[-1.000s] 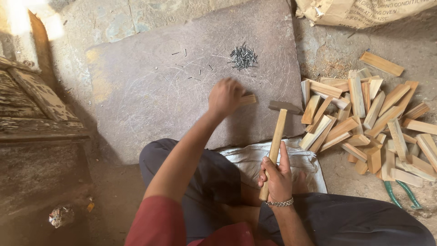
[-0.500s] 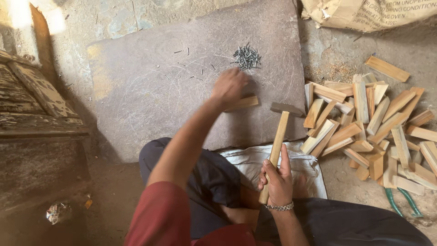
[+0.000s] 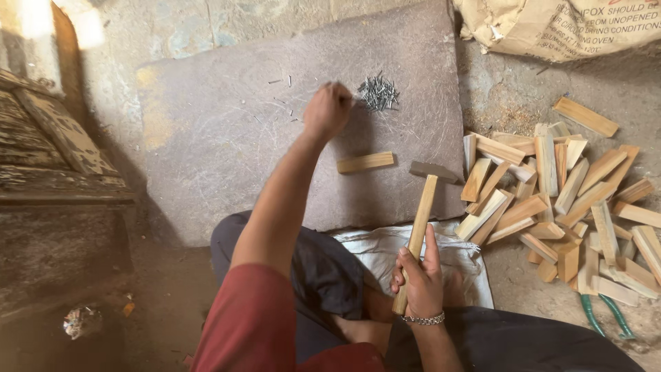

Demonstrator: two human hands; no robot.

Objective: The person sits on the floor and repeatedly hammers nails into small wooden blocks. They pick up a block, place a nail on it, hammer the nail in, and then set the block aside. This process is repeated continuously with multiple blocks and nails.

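Two hands are at work here. The right hand point(image 3: 418, 281) has its grip wrapped shut around the lower end of a hammer point(image 3: 421, 222) with a pale wooden handle; the dark head points up and rests at the near edge of a grey stone slab point(image 3: 227, 172) lying on the floor. The left hand point(image 3: 328, 110) reaches out across the slab, its grip curled nearly closed just beside a small heap of nails point(image 3: 378, 92); whether it pinches a nail cannot be told, since the fingertips are turned away. A single short wooden block point(image 3: 365, 162) lies flat on the slab between that hand and the hammer head. To the right, on the floor, sits a loose pile of wooden blocks point(image 3: 558, 193), cut off by the frame edge. A white cloth point(image 3: 385, 251) under the legs is half hidden, and a tan sack point(image 3: 558, 27) is cropped at the top
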